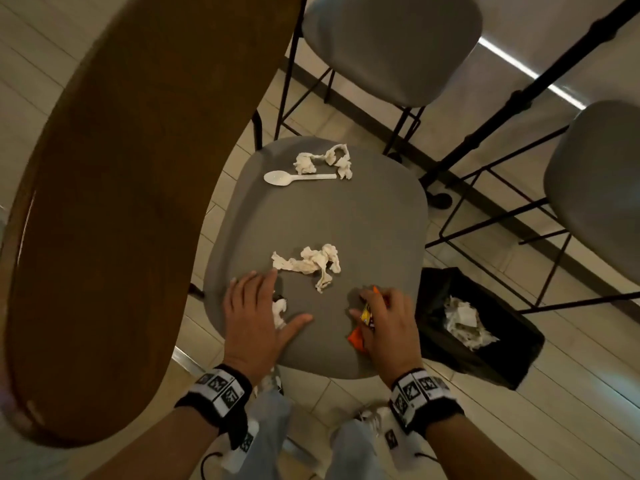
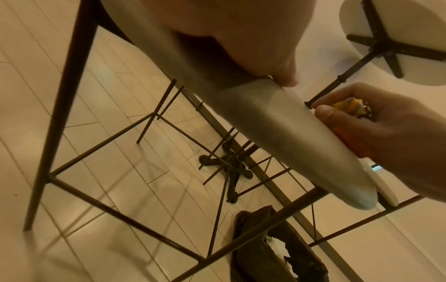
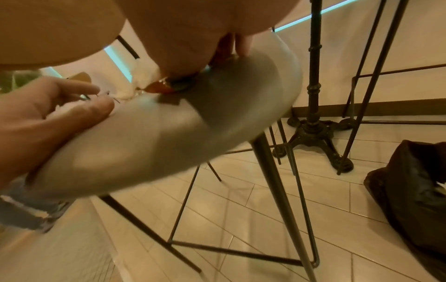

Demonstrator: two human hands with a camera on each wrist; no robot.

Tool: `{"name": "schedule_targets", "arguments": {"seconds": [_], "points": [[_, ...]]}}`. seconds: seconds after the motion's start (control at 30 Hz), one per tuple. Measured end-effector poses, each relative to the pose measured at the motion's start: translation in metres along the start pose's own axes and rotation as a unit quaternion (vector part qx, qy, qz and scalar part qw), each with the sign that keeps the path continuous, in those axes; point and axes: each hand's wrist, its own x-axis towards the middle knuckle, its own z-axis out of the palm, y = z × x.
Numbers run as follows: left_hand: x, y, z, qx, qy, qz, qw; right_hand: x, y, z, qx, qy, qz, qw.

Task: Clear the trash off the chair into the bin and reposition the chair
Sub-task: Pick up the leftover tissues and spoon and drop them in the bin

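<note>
At the near edge of the grey padded chair seat [image 1: 346,216], the right hand [image 1: 384,323] has its fingers curled around an orange and yellow crinkled snack wrapper [image 1: 363,327], which shows between thumb and fingers in the left wrist view as well. At about nine o'clock from it, the left hand [image 1: 256,317] lies flat on the seat with fingers straight and slightly spread, thumb stuck out, over a small white scrap of tissue [image 1: 278,311]; it does not appear to be pinching it yet. Just beyond the left fingertips, at their one o'clock, lies a long twisted white paper napkin [image 1: 310,263]. At the far side of the seat rest a white plastic spoon [image 1: 294,177] and, touching its handle end, a second crumpled white napkin [image 1: 327,161]. The black-lined waste bin [image 1: 485,327] stands on the floor at three o'clock of the right hand, already holding paper. To do this step well, the left hand should probably gather scrap and nearby napkin in one closing sweep, so both hands carry full loads to the bin. The wrapper is slippery; a firm squeeze seems wise.
</note>
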Motion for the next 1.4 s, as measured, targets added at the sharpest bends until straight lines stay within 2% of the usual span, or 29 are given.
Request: {"name": "schedule_targets", "arguments": {"seconds": [0.07,0.13,0.2,0.27,0.33,0.4,0.47,0.53,0.6,0.67,0.73,0.8,0.9,0.97,1.03,1.13,1.23,1.3,1.4], "points": [[0.012,0.009,-0.001,-0.008,0.015,0.025,1.0,0.016,-0.001,-0.008,0.042,-0.017,0.025,0.999],[0.026,0.02,-0.001,0.004,0.022,0.083,0.996,0.03,-0.003,-0.02,0.083,-0.026,0.053,0.995],[0.043,0.034,0.002,0.011,0.0,0.125,0.992,0.049,-0.011,-0.04,0.124,-0.006,0.071,0.99],[0.055,0.046,0.006,0.023,-0.042,0.132,0.99,0.076,-0.025,-0.064,0.146,0.038,0.061,0.987],[0.058,0.05,0.012,0.041,-0.053,0.127,0.99,0.112,-0.041,-0.083,0.144,0.058,0.035,0.987],[0.058,0.048,0.016,0.042,-0.025,0.129,0.991,0.153,-0.06,-0.091,0.105,0.07,-0.012,0.992],[0.057,0.045,0.019,0.041,-0.005,0.122,0.992,0.193,-0.076,-0.082,0.01,0.075,-0.081,0.994],[0.058,0.045,0.02,0.022,-0.006,0.112,0.993,0.228,-0.086,-0.064,-0.084,0.031,-0.122,0.988],[0.058,0.043,0.018,-0.016,-0.014,0.098,0.995,0.255,-0.09,-0.044,-0.133,-0.01,-0.141,0.981],[0.056,0.038,0.016,-0.1,-0.046,0.039,0.993,0.266,-0.091,-0.024,-0.153,-0.05,-0.155,0.975],[0.053,0.033,0.011,-0.188,-0.075,-0.038,0.979,0.264,-0.091,-0.011,-0.17,-0.093,-0.168,0.967],[0.052,0.03,0.005,-0.216,-0.055,-0.076,0.972,0.257,-0.091,-0.007,-0.182,-0.094,-0.176,0.963],[0.056,0.031,-0.007,-0.247,-0.038,-0.131,0.959,0.247,-0.092,-0.008,-0.194,-0.025,-0.198,0.961],[0.059,0.031,-0.011,-0.264,-0.03,-0.162,0.95,0.238,-0.09,-0.005,-0.162,0.005,-0.22,0.962],[0.063,0.032,-0.012,-0.272,-0.018,-0.171,0.947,0.23,-0.09,-0.002,-0.115,-0.007,-0.216,0.97],[0.067,0.04,-0.017,-0.288,-0.003,-0.195,0.937,0.218,-0.088,-0.008,-0.065,-0.039,-0.156,0.985],[0.073,0.046,-0.019,-0.288,0.015,-0.205,0.935,0.187,-0.073,-0.027,0.083,-0.05,-0.086,0.992],[0.076,0.055,-0.014,-0.305,0.023,-0.192,0.933,0.155,-0.053,-0.042,0.176,-0.052,-0.051,0.982],[0.076,0.092,0.0,-0.325,0.001,-0.126,0.937,0.099,-0.005,-0.064,0.217,-0.039,-0.011,0.975]]}}
